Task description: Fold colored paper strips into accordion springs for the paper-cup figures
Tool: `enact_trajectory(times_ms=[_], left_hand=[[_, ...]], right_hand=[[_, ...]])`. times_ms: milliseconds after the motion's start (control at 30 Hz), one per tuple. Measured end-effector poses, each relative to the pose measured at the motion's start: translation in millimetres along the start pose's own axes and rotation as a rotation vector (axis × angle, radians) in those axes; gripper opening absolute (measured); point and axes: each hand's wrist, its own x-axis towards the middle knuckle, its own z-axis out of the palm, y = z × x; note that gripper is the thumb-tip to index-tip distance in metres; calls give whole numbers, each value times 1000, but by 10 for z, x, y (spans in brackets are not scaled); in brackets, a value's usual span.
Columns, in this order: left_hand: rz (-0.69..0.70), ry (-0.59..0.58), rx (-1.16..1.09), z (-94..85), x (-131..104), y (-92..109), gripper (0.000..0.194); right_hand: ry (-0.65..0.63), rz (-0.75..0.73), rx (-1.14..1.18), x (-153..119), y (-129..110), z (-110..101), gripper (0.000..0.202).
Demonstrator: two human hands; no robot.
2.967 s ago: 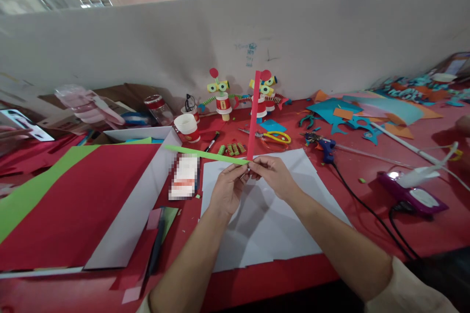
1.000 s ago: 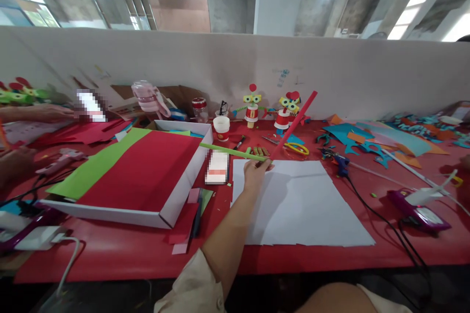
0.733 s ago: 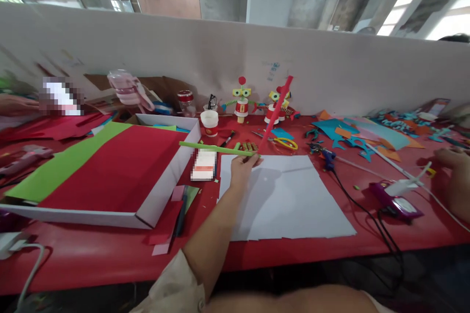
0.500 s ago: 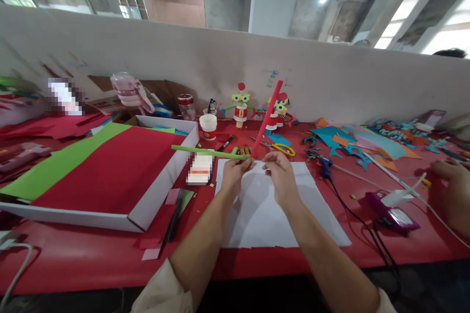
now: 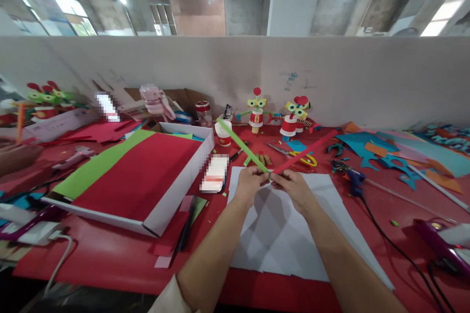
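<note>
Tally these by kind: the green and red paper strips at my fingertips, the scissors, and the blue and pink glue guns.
Paper strips, green strip and red strip: 2
Scissors: 1
Glue guns, blue one and pink one: 2
Total: 5

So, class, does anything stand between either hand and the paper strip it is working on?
Nothing visible does: the left hand pinches the green strip and the right hand the red strip, each at its near end, above the white paper.
</note>
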Motion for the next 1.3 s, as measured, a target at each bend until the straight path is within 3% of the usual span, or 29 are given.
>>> enact_trajectory(times_ms=[300, 567, 867, 1067, 1300], left_hand=[[151, -38, 41, 6, 60, -124, 20], [116, -15, 27, 5, 31, -193, 22], [51, -58, -121, 62, -7, -209, 28], [34, -16, -101, 2, 36, -181, 27], [-32, -73, -241, 21, 43, -163, 21]], right_hand=[[79, 28, 68, -25, -20, 22, 26], [110, 49, 54, -34, 3, 60, 21], [208, -63, 172, -31, 55, 119, 16], [115, -4, 170, -33, 50, 114, 17], [140, -174, -10, -14, 34, 72, 18]])
